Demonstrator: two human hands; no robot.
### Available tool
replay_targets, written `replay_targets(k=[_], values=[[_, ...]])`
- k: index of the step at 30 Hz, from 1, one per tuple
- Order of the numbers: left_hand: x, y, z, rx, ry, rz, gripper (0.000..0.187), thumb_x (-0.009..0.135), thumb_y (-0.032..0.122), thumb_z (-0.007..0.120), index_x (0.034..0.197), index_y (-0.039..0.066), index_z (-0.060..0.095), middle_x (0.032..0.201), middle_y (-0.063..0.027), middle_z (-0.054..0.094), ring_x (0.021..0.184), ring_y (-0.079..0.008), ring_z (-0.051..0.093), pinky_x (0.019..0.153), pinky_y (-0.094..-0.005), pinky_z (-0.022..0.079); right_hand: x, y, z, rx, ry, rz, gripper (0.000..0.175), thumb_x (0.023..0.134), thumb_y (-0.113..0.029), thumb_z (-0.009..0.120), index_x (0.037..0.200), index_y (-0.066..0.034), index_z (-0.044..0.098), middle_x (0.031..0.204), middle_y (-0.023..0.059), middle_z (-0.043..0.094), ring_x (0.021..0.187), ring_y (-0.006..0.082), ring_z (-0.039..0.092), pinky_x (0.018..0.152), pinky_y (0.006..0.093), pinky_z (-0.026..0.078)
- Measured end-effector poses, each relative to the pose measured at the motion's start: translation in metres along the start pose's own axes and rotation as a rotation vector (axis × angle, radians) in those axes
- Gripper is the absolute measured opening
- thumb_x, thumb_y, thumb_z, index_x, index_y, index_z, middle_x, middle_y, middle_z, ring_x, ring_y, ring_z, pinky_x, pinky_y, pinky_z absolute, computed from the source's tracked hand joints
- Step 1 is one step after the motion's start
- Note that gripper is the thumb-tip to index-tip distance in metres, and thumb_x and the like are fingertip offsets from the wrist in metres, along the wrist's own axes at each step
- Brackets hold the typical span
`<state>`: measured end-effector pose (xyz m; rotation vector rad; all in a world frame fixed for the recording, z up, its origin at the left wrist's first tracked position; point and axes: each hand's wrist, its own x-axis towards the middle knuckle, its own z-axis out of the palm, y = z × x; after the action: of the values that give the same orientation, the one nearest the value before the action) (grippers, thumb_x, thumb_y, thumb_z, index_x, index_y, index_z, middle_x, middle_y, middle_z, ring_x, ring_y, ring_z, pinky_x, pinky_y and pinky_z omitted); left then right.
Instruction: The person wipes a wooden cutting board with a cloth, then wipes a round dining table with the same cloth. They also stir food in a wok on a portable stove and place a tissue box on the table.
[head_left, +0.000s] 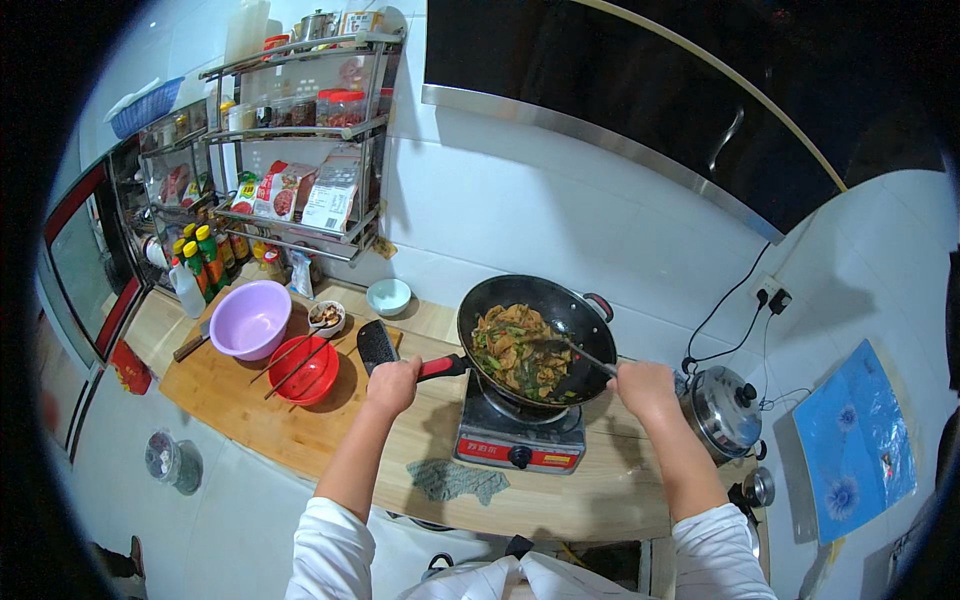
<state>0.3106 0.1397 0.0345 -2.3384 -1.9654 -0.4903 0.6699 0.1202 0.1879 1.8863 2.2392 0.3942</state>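
My left hand (393, 385) grips the red-and-black handle (442, 367) of a black wok (536, 289). The wok sits on a portable gas stove (517, 450) with a red front panel and a black knob. Inside it lie browned slices mixed with green vegetable pieces (517, 349). My right hand (646, 386) is closed around the handle of a metal spatula (591, 355), whose head is down among the food. A dark, flat, speckled object (376, 346) lies just beyond my left hand; its kind is unclear.
On the wooden board (232, 405) are a purple basin (251, 319), a red bowl (304, 371) with chopsticks across it, and a wooden-handled knife (193, 343). A lidded steel pot (724, 412) stands right. A cloth (457, 481) lies before the stove; a seasoning rack (300, 131) hangs left.
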Motion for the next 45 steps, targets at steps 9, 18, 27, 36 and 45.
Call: replay_targets(k=[9,18,27,36,45], values=[[0.002,0.008,-0.002,-0.023,0.006,0.006,0.008,0.078,0.007,0.049,0.085,0.006,0.051,0.074,-0.0155,0.063,0.071,-0.033,0.063,0.061,-0.044,0.049,0.011,-0.028,0.061,-0.132,0.2,-0.235,0.015,0.08,-0.01,0.052,0.091,-0.0017,0.059,0.063,0.0111,0.064,0.058,0.0244,0.066,0.048,0.0357,0.052],[0.003,0.009,0.001,0.004,-0.021,-0.023,0.008,0.079,0.009,0.048,0.086,0.007,0.052,0.074,-0.0152,0.063,0.072,-0.0328,0.063,0.062,-0.0439,0.049,-0.053,0.03,-0.01,-0.245,0.027,-0.185,0.017,0.079,-0.01,0.053,0.095,-0.0086,0.058,0.07,0.0083,0.064,0.067,0.0254,0.065,0.054,0.0361,0.048],[0.002,0.007,0.001,-0.001,-0.034,-0.021,0.009,0.079,0.008,0.048,0.087,0.006,0.051,0.077,-0.0156,0.063,0.073,-0.0332,0.063,0.063,-0.0442,0.049,-0.011,0.019,-0.062,-0.277,0.598,-0.597,0.016,0.076,-0.012,0.055,0.089,-0.015,0.063,0.071,-0.0002,0.051,0.076,0.0162,0.053,0.074,0.0319,0.037],[0.002,0.01,0.002,-0.011,-0.016,-0.012,0.007,0.08,0.009,0.048,0.087,0.007,0.05,0.075,-0.0149,0.063,0.07,-0.0327,0.063,0.061,-0.0441,0.049,0.06,-0.037,-0.016,-0.487,0.484,-0.621,0.013,0.08,-0.018,0.054,0.092,-0.0171,0.06,0.078,-0.001,0.055,0.081,0.0148,0.053,0.076,0.0317,0.034],[0.002,0.012,0.002,0.0,-0.055,-0.021,0.009,0.08,0.008,0.048,0.088,0.007,0.05,0.077,-0.015,0.063,0.072,-0.0325,0.063,0.062,-0.0439,0.049,0.045,0.022,0.019,-0.311,0.142,-0.228,0.016,0.081,-0.016,0.054,0.095,-0.0179,0.06,0.079,0.0035,0.061,0.081,0.0205,0.062,0.068,0.0366,0.041]])
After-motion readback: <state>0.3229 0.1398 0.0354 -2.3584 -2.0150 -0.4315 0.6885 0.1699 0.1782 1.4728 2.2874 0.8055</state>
